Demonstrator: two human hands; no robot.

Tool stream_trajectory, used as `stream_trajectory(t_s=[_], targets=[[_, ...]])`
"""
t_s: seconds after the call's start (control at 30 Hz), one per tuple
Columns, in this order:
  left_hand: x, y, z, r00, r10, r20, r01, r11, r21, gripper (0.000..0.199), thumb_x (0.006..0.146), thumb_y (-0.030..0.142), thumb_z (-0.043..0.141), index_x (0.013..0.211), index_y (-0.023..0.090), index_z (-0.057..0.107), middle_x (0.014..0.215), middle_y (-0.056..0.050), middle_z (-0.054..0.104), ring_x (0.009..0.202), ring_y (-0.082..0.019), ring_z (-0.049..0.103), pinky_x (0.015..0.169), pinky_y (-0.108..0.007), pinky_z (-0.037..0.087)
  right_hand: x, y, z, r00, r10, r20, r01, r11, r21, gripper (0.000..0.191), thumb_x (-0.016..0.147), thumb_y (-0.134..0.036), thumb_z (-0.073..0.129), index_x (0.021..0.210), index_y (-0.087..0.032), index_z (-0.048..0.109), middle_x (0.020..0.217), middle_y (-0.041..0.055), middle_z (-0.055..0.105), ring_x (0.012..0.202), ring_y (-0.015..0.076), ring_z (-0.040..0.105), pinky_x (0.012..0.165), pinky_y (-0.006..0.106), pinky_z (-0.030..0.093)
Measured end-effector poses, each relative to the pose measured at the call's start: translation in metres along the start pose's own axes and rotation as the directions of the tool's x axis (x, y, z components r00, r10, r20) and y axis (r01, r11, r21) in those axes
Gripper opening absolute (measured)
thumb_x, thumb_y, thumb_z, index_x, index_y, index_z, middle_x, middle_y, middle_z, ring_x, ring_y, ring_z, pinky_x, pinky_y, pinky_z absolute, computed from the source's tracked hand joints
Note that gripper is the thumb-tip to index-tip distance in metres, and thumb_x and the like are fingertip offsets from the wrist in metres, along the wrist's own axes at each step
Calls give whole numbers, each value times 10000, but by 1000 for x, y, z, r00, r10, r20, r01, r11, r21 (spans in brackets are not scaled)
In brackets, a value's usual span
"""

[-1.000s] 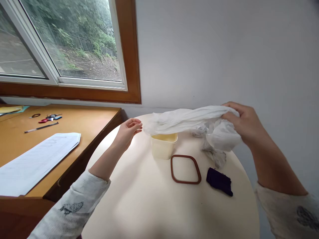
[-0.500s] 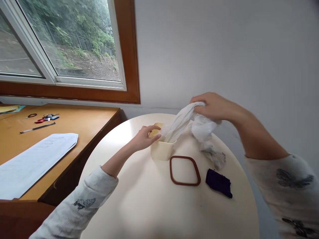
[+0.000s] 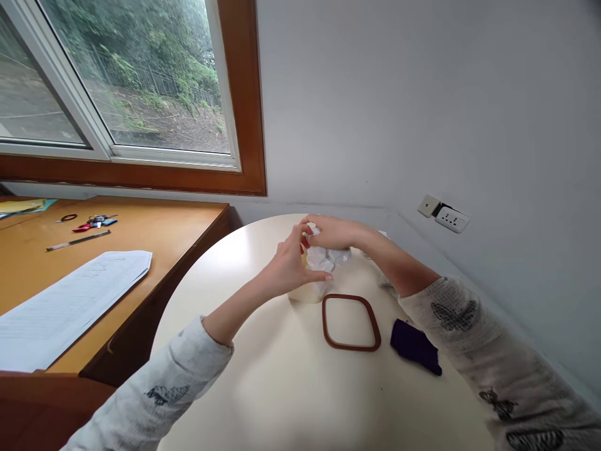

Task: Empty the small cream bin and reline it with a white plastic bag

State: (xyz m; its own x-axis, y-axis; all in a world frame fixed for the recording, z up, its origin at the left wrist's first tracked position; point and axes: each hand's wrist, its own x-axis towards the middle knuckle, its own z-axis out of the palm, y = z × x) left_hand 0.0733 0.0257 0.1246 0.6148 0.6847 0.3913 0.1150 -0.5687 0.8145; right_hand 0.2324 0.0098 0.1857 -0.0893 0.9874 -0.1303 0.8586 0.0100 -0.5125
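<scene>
A small cream plastic bin (image 3: 305, 294) stands toward the back of the round table. A crumpled white plastic bag (image 3: 323, 260) bulges at its mouth. My left hand (image 3: 292, 266) reaches around the near left of the bin's top, thumb and fingers spread apart beside the bag. From the right, my right hand (image 3: 331, 233) is closed on the bag over the bin, its fingertips close to my left fingers. The bin's rim is mostly hidden by hands and bag. In front lies a brown rounded-square frame (image 3: 351, 347), and to its right a dark purple folded cloth (image 3: 416, 347).
The round cream table (image 3: 282, 388) stands by the wall. More pale crumpled material (image 3: 389, 285) shows partly behind my right forearm. A wooden desk (image 3: 188, 219) at left bears papers (image 3: 84, 300), a pen (image 3: 78, 240) and keys (image 3: 96, 223). A socket (image 3: 452, 219) is on the wall.
My right hand has moved left and down to the bin, bringing the raised bag with it. The bag is bunched at the bin's mouth. My left thumb has shifted right.
</scene>
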Motion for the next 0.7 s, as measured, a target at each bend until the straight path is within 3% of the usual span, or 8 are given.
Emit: stream_trajectory(t_s=[0.13,0.27,0.33,0.43,0.5,0.57,0.7], targets=[[2,-8,1,987,-40,-156,22,993,-116,171,690,247,601,838,206,524,736,6,559,675,-141,487,616,-245,365,-11,11,-7,994,-95,57,69,931,357,762,683,-384,652,1354,-285,304,1041,44,612,866,181,593,742,289,461],[8,-14,-7,978,-165,-130,112,932,-344,95,681,243,607,729,167,578,649,9,566,615,-130,499,547,-219,354,-21,26,-6,970,-239,45,175,815,553,971,595,-275,734,1396,-274,186,1075,28,597,938,156,577,814,280,444],[8,-14,-10,979,-197,-50,159,893,-420,105,699,262,600,693,157,606,615,11,565,592,-121,494,546,-219,359,-19,32,0,961,-277,14,223,799,559,815,605,-246,712,1333,-215,348,1050,31,604,946,148,565,818,273,427],[7,-12,-11,974,-214,74,222,831,-510,164,727,288,592,655,147,634,609,-4,576,606,-126,515,615,-246,404,-13,37,10,973,-216,-78,222,798,561,369,672,-291,643,1011,-146,621,939,34,642,917,161,566,842,302,403],[5,-13,-13,967,-234,98,248,782,-571,191,737,310,598,669,139,649,660,-29,602,652,-143,544,683,-280,431,-9,41,14,980,-113,-164,188,793,579,256,699,-349,614,859,-153,653,884,29,655,896,174,568,859,329,393],[4,-17,-17,961,-266,76,254,736,-627,207,742,319,604,673,130,653,688,-44,614,676,-148,558,708,-289,446,-8,46,15,970,-50,-238,192,757,625,250,723,-382,580,823,-164,648,883,25,654,901,174,567,872,333,385],[2,-28,-27,933,-357,48,275,620,-735,119,716,234,628,712,117,653,726,-45,637,679,-137,575,650,-246,471,-9,60,14,956,-12,-293,247,571,783,193,735,-332,539,816,-172,609,909,39,638,898,168,575,817,297,429]])
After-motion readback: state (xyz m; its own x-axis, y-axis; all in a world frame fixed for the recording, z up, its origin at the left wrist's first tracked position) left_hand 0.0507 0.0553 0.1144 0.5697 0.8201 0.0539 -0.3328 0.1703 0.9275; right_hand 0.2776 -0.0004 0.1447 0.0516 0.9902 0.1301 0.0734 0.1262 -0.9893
